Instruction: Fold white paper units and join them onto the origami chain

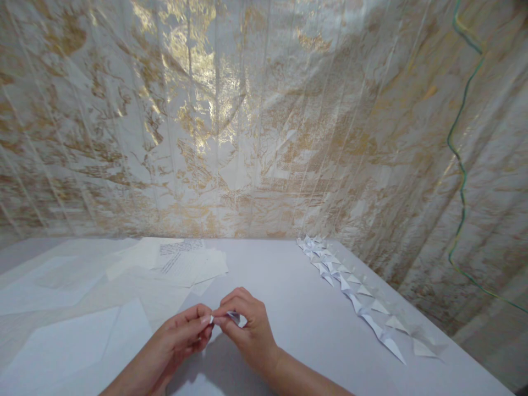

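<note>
A small folded paper [233, 315] lies crosswise between the hands, just above the table [297, 308]; the right hand [249, 327] curls closed around most of it, the left hand [183, 335] pinches its other end

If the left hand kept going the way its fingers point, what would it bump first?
The left hand points rightward, so probably the small folded paper pinched between both hands, with the right hand just behind it.
</note>
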The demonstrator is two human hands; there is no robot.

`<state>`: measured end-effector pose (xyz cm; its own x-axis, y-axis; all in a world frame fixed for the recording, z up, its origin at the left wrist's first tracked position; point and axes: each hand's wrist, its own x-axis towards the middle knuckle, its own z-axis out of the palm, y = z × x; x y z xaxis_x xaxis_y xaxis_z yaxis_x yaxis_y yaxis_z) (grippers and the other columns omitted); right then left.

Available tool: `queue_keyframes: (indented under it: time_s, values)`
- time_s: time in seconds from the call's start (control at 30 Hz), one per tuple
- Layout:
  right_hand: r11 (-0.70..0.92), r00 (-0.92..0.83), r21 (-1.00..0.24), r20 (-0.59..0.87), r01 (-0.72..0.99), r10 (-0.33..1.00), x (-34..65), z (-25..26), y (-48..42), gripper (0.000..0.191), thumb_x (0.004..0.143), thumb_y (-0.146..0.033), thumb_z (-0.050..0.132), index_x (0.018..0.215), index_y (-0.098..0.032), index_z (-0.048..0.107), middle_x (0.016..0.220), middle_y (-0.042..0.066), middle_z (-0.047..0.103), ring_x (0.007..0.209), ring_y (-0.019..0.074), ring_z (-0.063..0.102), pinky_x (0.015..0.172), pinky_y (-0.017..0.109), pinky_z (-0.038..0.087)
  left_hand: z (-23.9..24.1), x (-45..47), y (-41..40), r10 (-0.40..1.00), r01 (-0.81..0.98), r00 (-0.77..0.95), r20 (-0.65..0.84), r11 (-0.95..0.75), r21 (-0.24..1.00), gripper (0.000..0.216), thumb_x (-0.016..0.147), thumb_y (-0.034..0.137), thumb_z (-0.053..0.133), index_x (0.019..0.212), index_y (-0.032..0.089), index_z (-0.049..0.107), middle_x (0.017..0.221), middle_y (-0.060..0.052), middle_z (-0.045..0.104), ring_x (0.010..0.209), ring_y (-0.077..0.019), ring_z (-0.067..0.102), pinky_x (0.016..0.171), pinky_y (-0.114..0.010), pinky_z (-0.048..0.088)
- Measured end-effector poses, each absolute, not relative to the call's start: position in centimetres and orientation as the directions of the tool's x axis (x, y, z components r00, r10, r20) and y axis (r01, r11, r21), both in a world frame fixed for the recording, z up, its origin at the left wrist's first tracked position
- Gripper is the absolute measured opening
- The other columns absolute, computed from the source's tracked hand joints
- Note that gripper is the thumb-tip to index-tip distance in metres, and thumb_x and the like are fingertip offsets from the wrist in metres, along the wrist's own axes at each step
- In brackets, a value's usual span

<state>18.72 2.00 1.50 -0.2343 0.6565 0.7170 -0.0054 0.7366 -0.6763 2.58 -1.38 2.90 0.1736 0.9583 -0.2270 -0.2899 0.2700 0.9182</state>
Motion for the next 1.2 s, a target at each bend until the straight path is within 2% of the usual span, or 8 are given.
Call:
queue_keyframes:
  time_s: [0.1, 0.2, 0.3, 0.43, 0.8, 1.0, 1.1, 1.2]
  values:
    - [0.675, -0.238, -0.736, 0.664, -0.044, 0.709, 18.7, 1.6, 1.9, 0.017, 0.089, -0.036, 0.071, 0.081, -0.022, 0.077, 0.073, 0.003, 0.067, 0.072, 0.017, 0.06, 0.068, 0.028, 0.045, 2.9, 2.2, -1.4, 0.967, -0.203, 0.189, -0.17, 0.208, 0.957, 0.035, 0.067, 0.052, 0.08, 0.067, 0.02, 0.065, 0.065, 0.005, 0.054, 0.063, -0.0121, 0.046, 0.064, -0.022, 0.038]
    - [0.642, -0.239, -0.762, 0.64, -0.081, 0.73, 18.7, 1.7, 1.8, 0.016, 0.088, -0.037, 0.072, 0.08, -0.023, 0.078, 0.072, 0.002, 0.067, 0.071, 0.0167, 0.06, 0.066, 0.028, 0.044, 3.0, 1.7, -1.1, 0.976, -0.031, 0.201, -0.088, 0.097, 0.995, 0.038, 0.072, 0.059, 0.072, 0.065, 0.022, 0.063, 0.063, 0.005, 0.05, 0.063, -0.0137, 0.044, 0.063, -0.025, 0.036]
    - [0.628, -0.234, -0.771, 0.634, -0.109, 0.737, 18.8, 1.7, 1.7, 0.015, 0.086, -0.037, 0.074, 0.081, -0.024, 0.079, 0.072, 0.002, 0.067, 0.069, 0.0162, 0.059, 0.066, 0.028, 0.044, 3.4, 1.4, -0.7, 0.98, 0.092, 0.201, -0.016, -0.003, 0.996, 0.04, 0.072, 0.061, 0.07, 0.062, 0.024, 0.06, 0.059, 0.006, 0.048, 0.059, -0.0141, 0.043, 0.059, -0.026, 0.034]
    - [0.615, -0.234, -0.778, 0.626, -0.127, 0.744, 18.7, 1.7, 1.7, 0.013, 0.085, -0.035, 0.075, 0.081, -0.023, 0.079, 0.071, 0.002, 0.066, 0.069, 0.0158, 0.058, 0.066, 0.027, 0.043, 4.3, 1.5, -0.6, 0.982, 0.168, 0.186, 0.027, -0.059, 0.984, 0.041, 0.07, 0.063, 0.069, 0.059, 0.024, 0.059, 0.056, 0.006, 0.049, 0.057, -0.0148, 0.045, 0.058, -0.026, 0.037]
    - [0.577, -0.254, -0.811, 0.58, -0.092, 0.774, 18.8, 2.0, 1.5, 0.021, 0.086, -0.042, 0.072, 0.079, -0.024, 0.078, 0.071, 0.001, 0.066, 0.068, 0.0158, 0.059, 0.065, 0.027, 0.044, 4.5, 1.4, -0.8, 0.986, 0.188, 0.161, 0.037, -0.068, 0.98, 0.042, 0.07, 0.065, 0.067, 0.059, 0.025, 0.057, 0.058, 0.006, 0.048, 0.059, -0.0151, 0.044, 0.058, -0.026, 0.036]
    - [0.668, -0.277, -0.743, 0.647, -0.025, 0.71, 18.8, 1.9, 1.3, 0.021, 0.09, -0.039, 0.068, 0.08, -0.022, 0.076, 0.073, 0.003, 0.067, 0.071, 0.0167, 0.06, 0.067, 0.027, 0.044, 4.0, 1.0, -1.2, 0.948, 0.059, 0.292, -0.13, 0.117, 0.991, 0.036, 0.076, 0.057, 0.069, 0.068, 0.022, 0.062, 0.066, 0.005, 0.049, 0.066, -0.0147, 0.043, 0.066, -0.025, 0.035]
    - [0.666, -0.269, -0.745, 0.648, -0.029, 0.713, 18.8, 2.0, 1.3, 0.021, 0.089, -0.036, 0.069, 0.077, -0.021, 0.074, 0.072, 0.003, 0.066, 0.07, 0.0166, 0.059, 0.068, 0.027, 0.044, 3.7, 1.2, -1.2, 0.952, 0.066, 0.291, -0.094, 0.078, 0.995, 0.035, 0.078, 0.058, 0.067, 0.073, 0.023, 0.064, 0.068, 0.005, 0.049, 0.068, -0.0149, 0.044, 0.067, -0.025, 0.036]
    - [0.585, -0.241, -0.81, 0.577, -0.042, 0.781, 18.8, 2.2, 1.2, 0.019, 0.085, -0.032, 0.07, 0.07, -0.02, 0.071, 0.069, 0.001, 0.063, 0.068, 0.0157, 0.057, 0.066, 0.026, 0.042, 3.5, 1.5, -0.9, 0.964, 0.109, 0.264, -0.017, -0.013, 0.994, 0.04, 0.078, 0.063, 0.063, 0.071, 0.024, 0.063, 0.066, 0.005, 0.051, 0.066, -0.0156, 0.045, 0.064, -0.026, 0.036]
